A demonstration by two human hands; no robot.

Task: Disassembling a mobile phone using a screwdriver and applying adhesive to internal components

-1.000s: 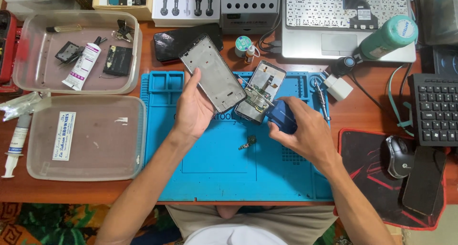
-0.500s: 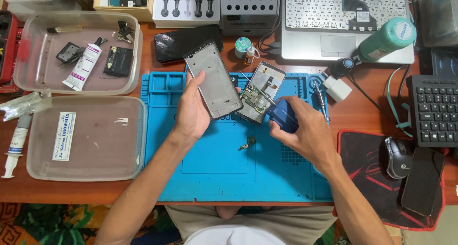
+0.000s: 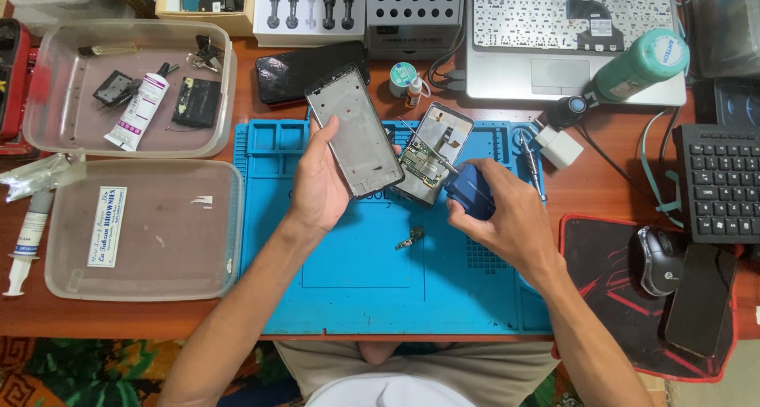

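Note:
My left hand (image 3: pixel 318 181) holds a grey phone frame (image 3: pixel 355 131) tilted up above the blue work mat (image 3: pixel 356 288). Beside it on the mat lies an opened phone body (image 3: pixel 431 150) with its circuit board showing. My right hand (image 3: pixel 507 221) grips a blue-handled screwdriver (image 3: pixel 469 189) whose tip points at that circuit board. A small loose part (image 3: pixel 409 239) lies on the mat between my hands.
Two clear plastic trays (image 3: pixel 214 98) (image 3: pixel 229 217) sit at the left, one with a glue tube (image 3: pixel 138 110) and parts. A black phone (image 3: pixel 305 68), small bottles (image 3: pixel 408 82), a laptop (image 3: pixel 570 27), green bottle (image 3: pixel 637 62), keyboard (image 3: pixel 720 181) and mouse (image 3: pixel 661 260) ring the mat.
My left hand has lifted the phone frame slightly up and left, away from the opened phone. The right hand keeps the screwdriver at the board.

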